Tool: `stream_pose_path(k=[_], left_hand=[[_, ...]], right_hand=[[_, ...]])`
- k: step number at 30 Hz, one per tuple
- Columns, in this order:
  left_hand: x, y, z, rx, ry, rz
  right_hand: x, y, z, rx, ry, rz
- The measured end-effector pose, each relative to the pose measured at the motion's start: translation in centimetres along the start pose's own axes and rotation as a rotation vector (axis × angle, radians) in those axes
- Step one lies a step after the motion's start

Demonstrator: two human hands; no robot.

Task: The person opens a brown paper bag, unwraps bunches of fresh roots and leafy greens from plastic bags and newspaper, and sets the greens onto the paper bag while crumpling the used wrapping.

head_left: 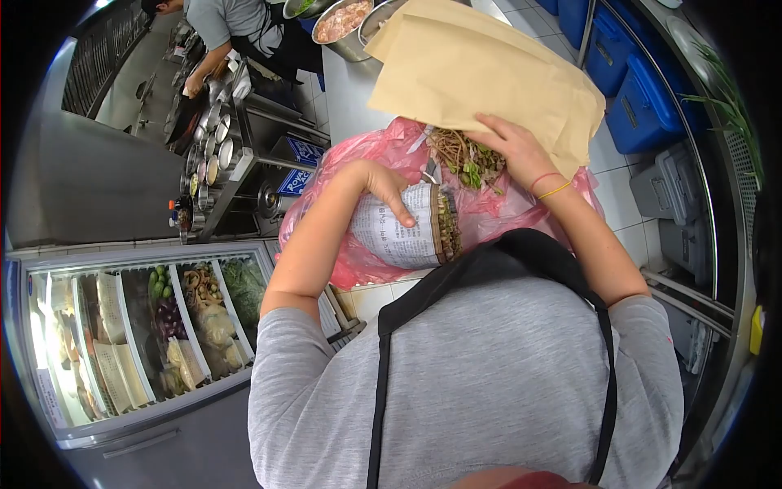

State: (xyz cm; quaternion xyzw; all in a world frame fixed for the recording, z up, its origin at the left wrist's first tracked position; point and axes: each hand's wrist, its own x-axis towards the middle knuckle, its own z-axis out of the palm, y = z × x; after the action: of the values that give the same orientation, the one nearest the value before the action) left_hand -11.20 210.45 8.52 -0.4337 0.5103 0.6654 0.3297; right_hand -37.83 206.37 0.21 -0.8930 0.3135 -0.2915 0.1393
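Observation:
My left hand (381, 187) grips the upper left side of a newspaper-wrapped bundle of greens (399, 226), its thumb lying across the printed paper. Cut stem ends show at the bundle's right end, by a brown band; the other fingers are hidden. My right hand (518, 151) lies with fingers stretched out at the lower edge of a large sheet of brown paper (481, 65). Just left of that hand, loose leafy greens with roots (468, 159) stick out from under the sheet. A crumpled pink plastic bag (326, 228) spreads beneath both bundles.
Metal bowls, one with raw meat (342, 23), stand at the far end of the steel table (346, 98). A glass-topped fridge (147, 342) with vegetables is at left. Another person (236, 33) works at the stove. Blue bins (643, 106) line the right.

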Motion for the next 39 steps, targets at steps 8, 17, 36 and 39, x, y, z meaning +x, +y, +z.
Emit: stream_pose_path(k=[8,17,36,39], left_hand=[[0.6,-0.6,0.5,-0.083,0.0,0.115],[-4.4,-3.0,1.2,-0.304,0.295,0.47],[-13.6,-5.5,3.2,-0.66,1.133,1.1],[-13.6,-5.7,2.8,-0.781,1.151,1.346]], right_hand=[[-1.1,-0.2,2.0,-0.162,0.01,0.023],[-1.7,-0.8,1.5,-0.135,0.007,0.061],[-2.7,-1.7,1.4,-0.112,-0.033,0.066],[-2.6,-1.8,1.3,-0.116,-0.046,0.071]])
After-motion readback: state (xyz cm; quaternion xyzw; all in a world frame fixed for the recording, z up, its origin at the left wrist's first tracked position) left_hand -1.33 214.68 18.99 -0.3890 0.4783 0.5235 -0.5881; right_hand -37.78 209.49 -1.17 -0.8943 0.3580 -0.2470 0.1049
